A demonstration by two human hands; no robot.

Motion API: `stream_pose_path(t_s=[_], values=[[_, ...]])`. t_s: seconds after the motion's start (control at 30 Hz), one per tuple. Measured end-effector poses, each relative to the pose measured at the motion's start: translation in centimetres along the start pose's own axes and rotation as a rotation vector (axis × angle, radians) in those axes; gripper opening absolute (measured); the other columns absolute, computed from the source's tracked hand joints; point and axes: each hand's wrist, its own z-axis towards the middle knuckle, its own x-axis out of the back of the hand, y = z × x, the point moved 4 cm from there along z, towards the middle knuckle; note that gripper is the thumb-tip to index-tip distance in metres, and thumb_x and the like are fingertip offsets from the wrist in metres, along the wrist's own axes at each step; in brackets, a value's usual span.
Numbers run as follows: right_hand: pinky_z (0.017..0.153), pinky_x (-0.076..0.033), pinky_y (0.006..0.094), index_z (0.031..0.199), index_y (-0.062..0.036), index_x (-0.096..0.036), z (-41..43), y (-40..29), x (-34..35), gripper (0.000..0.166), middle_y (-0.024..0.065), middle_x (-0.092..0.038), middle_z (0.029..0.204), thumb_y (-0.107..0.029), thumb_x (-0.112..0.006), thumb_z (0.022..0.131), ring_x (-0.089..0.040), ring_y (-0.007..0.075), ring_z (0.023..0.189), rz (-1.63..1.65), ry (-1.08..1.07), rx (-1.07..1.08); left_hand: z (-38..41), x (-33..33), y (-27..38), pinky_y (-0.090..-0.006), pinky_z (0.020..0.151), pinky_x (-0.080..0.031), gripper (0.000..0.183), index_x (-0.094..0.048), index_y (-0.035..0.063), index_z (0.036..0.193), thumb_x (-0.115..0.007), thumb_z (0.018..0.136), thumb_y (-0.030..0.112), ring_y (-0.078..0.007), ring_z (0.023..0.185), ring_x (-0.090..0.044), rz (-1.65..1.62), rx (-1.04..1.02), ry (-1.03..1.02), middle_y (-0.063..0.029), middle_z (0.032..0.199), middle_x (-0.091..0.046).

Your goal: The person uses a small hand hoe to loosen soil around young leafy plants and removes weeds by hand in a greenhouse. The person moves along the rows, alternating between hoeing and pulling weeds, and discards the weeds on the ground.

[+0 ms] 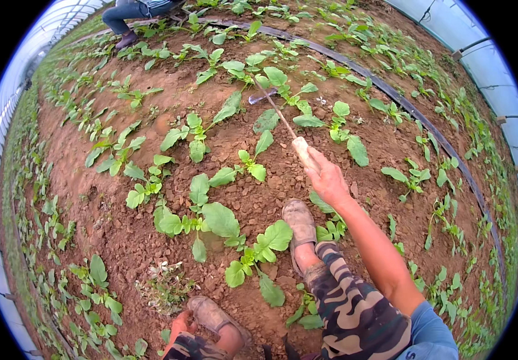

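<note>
My right hand [328, 180] grips the pale wooden handle [304, 153] of a small hand hoe, arm stretched forward. The hoe's thin metal shaft [277, 108] runs up to a flat blade [262, 96], which rests at the soil among leafy seedlings [277, 77]. At the bottom left, my left hand [183, 325] is low beside my left shoe, with its fingers partly hidden; whether it holds anything is unclear. Just above it lies a heap of pulled weeds [165, 288] with pale roots. A broad-leaved green plant [263, 247] grows between my shoes.
Rows of leafy plants [198, 135] cover the brown crumbly soil. A dark drip hose [403, 101] curves across the right side. Another person [139, 15] sits at the top left, in jeans and dark boots. Translucent greenhouse walls [488, 63] stand at both sides.
</note>
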Motion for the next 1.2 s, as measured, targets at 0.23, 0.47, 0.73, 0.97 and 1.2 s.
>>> stream_pose_path(t_s=[0.23, 0.47, 0.73, 0.97, 1.2], values=[[0.09, -0.047, 0.0392, 0.136, -0.0121, -0.046, 5.6, -0.8, -6.2, 0.057, 0.0206, -0.062, 0.115, -0.023, -0.063, 0.082, -0.06, 0.0356, 0.105, 0.329, -0.222, -0.31, 1.5, -2.4, -0.1, -0.0377, 0.09, -0.048, 0.051, -0.056, -0.0006, 0.122, -0.066, 0.075, 0.015, -0.0325, 0.107, -0.061, -0.015, -0.119, -0.089, -0.0206, 0.115, -0.062], [0.048, -0.045, 0.0242, 0.135, 0.0001, -0.046, -4.1, -3.2, 2.0, 0.052, 0.0104, -0.063, 0.097, -0.008, -0.06, 0.085, -0.054, 0.0069, 0.057, 0.575, -0.195, -0.419, 1.6, -3.2, -2.8, -0.0362, 0.085, -0.05, 0.051, -0.057, 0.003, 0.121, -0.069, 0.073, 0.018, -0.0301, 0.098, -0.064, 0.025, -0.212, -0.045, -0.0176, 0.11, -0.065], [0.056, -0.046, 0.023, 0.133, 0.0008, -0.048, -11.4, -3.8, 11.6, 0.053, 0.0093, -0.06, 0.111, -0.002, -0.062, 0.081, -0.055, 0.0082, 0.069, 0.612, -0.134, -0.495, -0.7, 2.1, 0.9, -0.0354, 0.086, -0.05, 0.043, -0.057, -0.001, 0.118, -0.068, 0.077, 0.008, -0.0297, 0.099, -0.064, -0.157, -0.233, -0.001, -0.0186, 0.109, -0.064], [0.09, -0.046, 0.0309, 0.122, 0.0013, -0.056, -10.5, -3.7, 15.5, 0.048, 0.013, -0.065, 0.112, -0.006, -0.067, 0.076, -0.061, 0.0186, 0.101, 0.245, -0.103, -0.421, -2.7, 9.1, 14.4, -0.0386, 0.08, -0.052, 0.035, -0.058, 0.0005, 0.112, -0.064, 0.079, 0.007, -0.0349, 0.094, -0.062, 0.276, -0.578, 0.074, -0.0186, 0.105, -0.062], [0.084, -0.048, 0.0375, 0.124, -0.0089, -0.056, -9.7, -2.9, 15.9, 0.051, 0.0186, -0.064, 0.109, -0.012, -0.069, 0.075, -0.063, 0.0353, 0.095, -0.024, -0.318, -0.448, 6.7, 1.9, 35.8, -0.0436, 0.085, -0.051, 0.039, -0.05, -0.002, 0.12, -0.056, 0.082, 0.002, -0.0394, 0.099, -0.06, 0.334, -1.146, 0.122, -0.0231, 0.117, -0.055]])
